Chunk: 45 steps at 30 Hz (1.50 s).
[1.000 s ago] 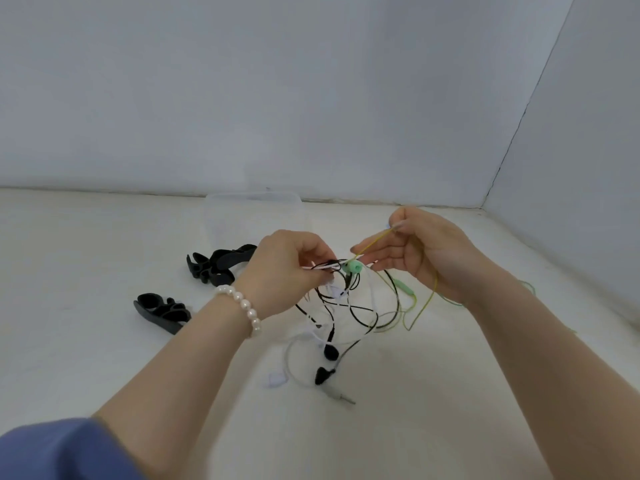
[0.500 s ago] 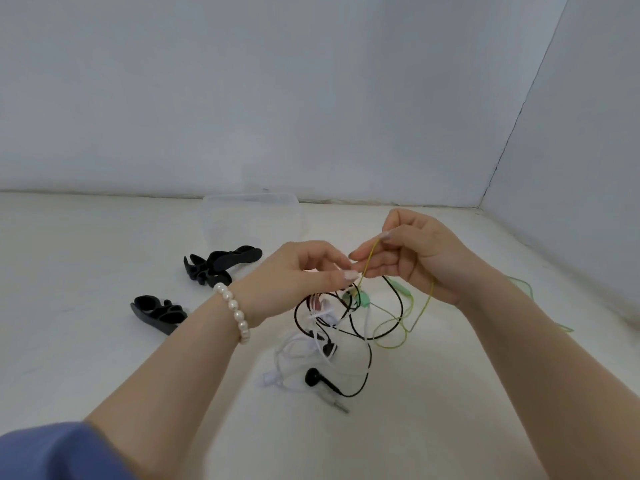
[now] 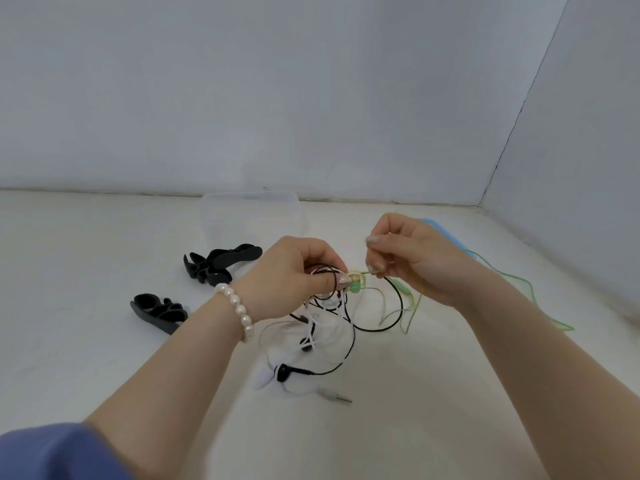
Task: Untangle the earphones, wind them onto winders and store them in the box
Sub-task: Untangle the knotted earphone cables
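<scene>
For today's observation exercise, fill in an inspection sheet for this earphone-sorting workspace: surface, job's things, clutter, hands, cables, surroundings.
Surface: white table.
Job's things: tangled earphones; two black winders; clear box at the back.
Clutter: blue item, partly hidden behind the right hand.
Hands: left hand grips the knot; right hand pinches the green cable.
Cables: black, white and green, intertwined; silver plug lying free.
Surroundings: plain grey walls.
</scene>
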Available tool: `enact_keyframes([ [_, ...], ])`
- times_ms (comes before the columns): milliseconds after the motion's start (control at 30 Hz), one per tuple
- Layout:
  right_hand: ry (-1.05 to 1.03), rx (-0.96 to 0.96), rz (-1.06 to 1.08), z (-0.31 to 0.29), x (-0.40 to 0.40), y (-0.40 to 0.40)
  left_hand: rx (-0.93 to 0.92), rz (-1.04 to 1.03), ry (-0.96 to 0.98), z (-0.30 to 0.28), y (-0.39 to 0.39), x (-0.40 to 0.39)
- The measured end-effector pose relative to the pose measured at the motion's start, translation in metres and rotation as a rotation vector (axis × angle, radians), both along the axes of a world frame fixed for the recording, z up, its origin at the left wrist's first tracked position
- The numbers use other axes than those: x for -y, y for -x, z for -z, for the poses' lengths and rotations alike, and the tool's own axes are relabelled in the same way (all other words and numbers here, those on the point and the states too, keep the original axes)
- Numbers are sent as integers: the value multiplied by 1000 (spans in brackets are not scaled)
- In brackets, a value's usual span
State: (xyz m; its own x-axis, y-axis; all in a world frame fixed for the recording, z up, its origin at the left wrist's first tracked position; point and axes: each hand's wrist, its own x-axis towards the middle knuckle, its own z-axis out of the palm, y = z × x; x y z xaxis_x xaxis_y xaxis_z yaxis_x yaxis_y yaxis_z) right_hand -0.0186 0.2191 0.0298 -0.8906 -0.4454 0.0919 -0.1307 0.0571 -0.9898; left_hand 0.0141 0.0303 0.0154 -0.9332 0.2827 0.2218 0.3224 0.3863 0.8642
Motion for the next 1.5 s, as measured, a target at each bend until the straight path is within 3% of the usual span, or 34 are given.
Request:
enact_keyframes([
  [100,-192,-80,-29,-1,3,-3,-49,-2,-29,3,1,0],
  [433,-494,-142,9,-10,-4,-4,-64,-19,-118,5,3,-4],
  [900,-293,-119,56,-8,-7,0,12,-28,-180,3,2,-5],
  [1000,-287,-145,138,-7,-8,3,4,23,-202,2,2,-2],
  [1267,-389,-179,190,-7,-3,0,88,277,-39,6,3,1],
  [1500,-47,87,383,-12,-28,17,194,241,145,6,8,18],
])
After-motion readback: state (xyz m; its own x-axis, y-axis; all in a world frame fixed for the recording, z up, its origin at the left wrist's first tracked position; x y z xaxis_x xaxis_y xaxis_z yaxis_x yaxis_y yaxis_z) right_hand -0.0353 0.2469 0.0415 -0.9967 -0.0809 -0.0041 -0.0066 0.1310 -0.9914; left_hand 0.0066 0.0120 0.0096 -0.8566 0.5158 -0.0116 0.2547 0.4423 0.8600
